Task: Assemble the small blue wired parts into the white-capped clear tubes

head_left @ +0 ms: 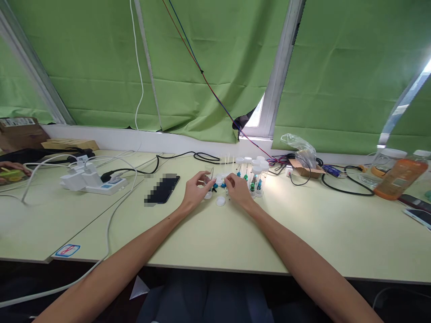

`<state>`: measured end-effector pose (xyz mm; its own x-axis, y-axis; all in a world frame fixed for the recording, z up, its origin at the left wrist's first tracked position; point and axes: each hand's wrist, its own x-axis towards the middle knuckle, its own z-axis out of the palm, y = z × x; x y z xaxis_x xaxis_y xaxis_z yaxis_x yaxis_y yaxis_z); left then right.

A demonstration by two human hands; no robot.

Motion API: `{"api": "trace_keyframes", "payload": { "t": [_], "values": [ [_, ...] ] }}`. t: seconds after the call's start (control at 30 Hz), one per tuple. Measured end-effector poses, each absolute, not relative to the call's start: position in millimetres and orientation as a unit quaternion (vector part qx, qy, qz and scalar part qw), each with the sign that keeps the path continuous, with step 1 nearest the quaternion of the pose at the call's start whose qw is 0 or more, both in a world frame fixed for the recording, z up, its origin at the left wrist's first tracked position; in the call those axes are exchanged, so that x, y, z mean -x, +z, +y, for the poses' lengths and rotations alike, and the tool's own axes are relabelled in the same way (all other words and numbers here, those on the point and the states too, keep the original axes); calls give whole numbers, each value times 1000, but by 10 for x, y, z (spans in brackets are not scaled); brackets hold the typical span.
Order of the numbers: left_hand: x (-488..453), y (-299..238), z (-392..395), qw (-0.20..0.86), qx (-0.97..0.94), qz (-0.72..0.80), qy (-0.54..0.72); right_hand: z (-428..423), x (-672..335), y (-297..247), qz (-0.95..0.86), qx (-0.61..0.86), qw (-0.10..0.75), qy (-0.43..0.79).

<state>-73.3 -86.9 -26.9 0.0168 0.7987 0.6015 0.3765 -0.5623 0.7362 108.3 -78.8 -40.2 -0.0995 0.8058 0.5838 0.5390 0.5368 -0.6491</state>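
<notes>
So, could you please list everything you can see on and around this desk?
capped tubes: about six, clear with white caps, upright, right of the hands
loose cap: one, white, on the table between the hands
phone: one, black, left of the hands
power strip: one, white, far left
bottle: one, orange, far right
cables: several, black, along the back
blinds: green, behind
table: one, pale green
left hand: holds an open tube, clear
right hand: fingertips beside it, hold unclear
</notes>
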Motion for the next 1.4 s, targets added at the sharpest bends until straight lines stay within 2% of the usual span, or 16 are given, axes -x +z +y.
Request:
{"api": "trace_keyframes", "payload": {
  "t": [0.3, 0.67, 1.07, 1.4],
  "values": [
    [714, -257, -870, 198, -668, 444, 564, -760, -1105, -427, -743, 465, 465, 125],
    [705, -268, -901, 188, -713, 453, 500, -712, -1147, -448, -786, 505, 351, 63],
    [710, -292, -879, 198, -731, 451, 472, -826, -1161, -337, -784, 561, 259, 56],
    [712, -231, -922, 238, -676, 445, 536, -873, -1136, -365, -781, 595, 187, 31]
  ]
}}
